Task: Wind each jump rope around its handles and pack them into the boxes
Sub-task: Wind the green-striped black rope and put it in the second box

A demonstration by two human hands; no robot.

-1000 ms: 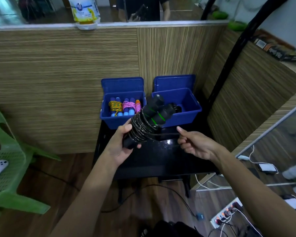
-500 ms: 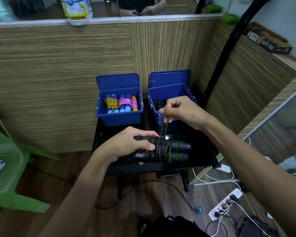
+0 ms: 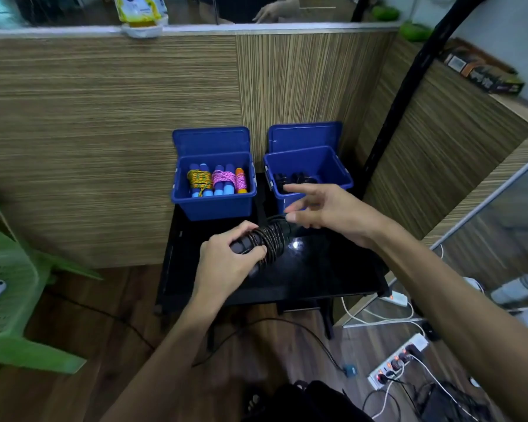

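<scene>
Left hand (image 3: 226, 263) grip clenched round black wound jump rope (image 3: 267, 239) above black table (image 3: 317, 275); right hand (image 3: 323, 208) released, fingers spread beside rope end.

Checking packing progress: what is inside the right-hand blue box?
The right blue box holds black handles at its left front, apparently a wound rope. The right hand and the box's front wall hide the bottom, so a count is impossible.

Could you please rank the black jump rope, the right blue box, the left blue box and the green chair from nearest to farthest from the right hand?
From the right hand:
1. Black jump rope, at its fingertips, gripped by the left hand.
2. Right blue box, just behind it.
3. Left blue box, further left.
4. Green chair, far left.
</scene>
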